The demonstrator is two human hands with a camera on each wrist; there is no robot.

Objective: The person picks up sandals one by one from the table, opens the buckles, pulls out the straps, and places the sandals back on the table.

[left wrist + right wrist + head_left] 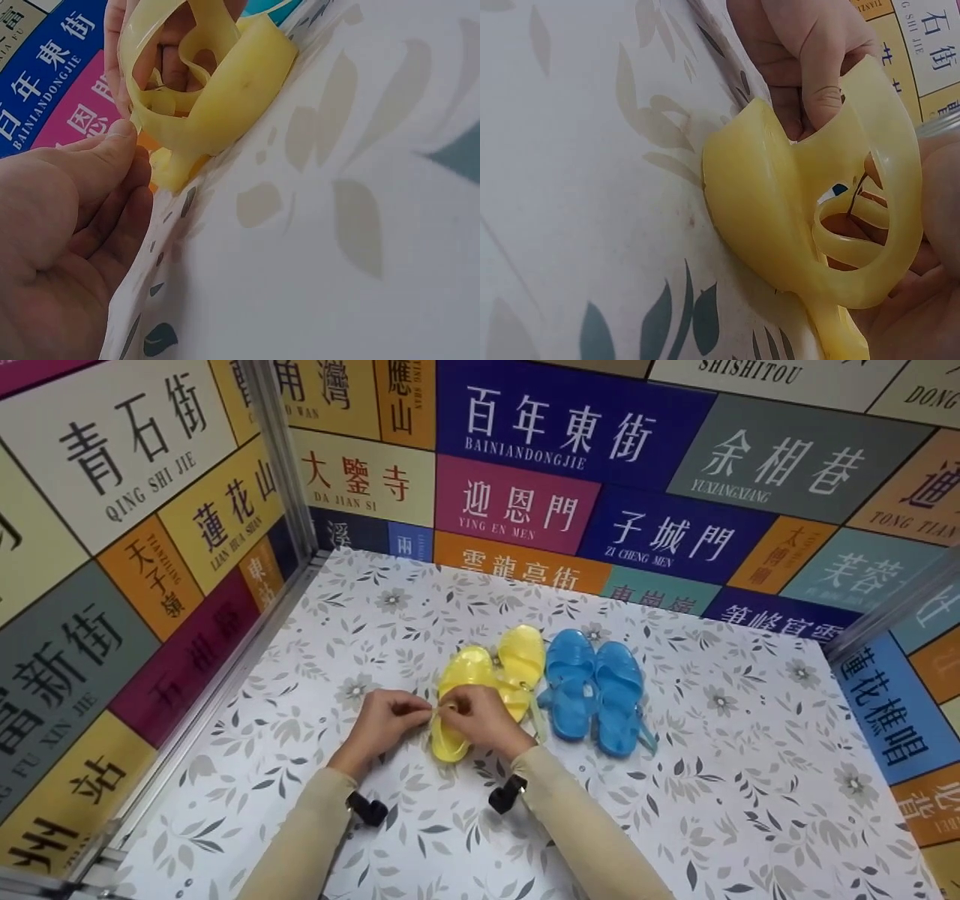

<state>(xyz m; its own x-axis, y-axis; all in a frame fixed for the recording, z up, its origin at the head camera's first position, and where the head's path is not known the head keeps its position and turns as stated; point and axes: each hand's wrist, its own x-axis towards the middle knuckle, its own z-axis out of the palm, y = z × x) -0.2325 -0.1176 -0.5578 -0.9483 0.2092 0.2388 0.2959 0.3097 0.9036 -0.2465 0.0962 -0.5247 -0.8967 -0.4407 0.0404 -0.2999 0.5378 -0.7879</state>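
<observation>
A yellow jelly sandal [450,744] lies on the floral-patterned surface, its heel toward me. My left hand [379,724] is at its left side, thumb and forefinger pinching the end of its ankle strap [169,124]. Across the heel opening, my right hand [484,716] pinches the same strap with curled fingers. In the right wrist view the sandal's looped straps [904,172] partly hide the right fingers. The matching yellow sandal [521,652] sits just to the right, its pale strap hanging loose at the side.
Right of the yellow pair, two blue sandals [571,712] stand side by side, one with a loose strap [648,735]. The patterned table [720,825] is bounded by panels of colourful street-name signs [555,427] and a metal frame post [289,472] at the back left.
</observation>
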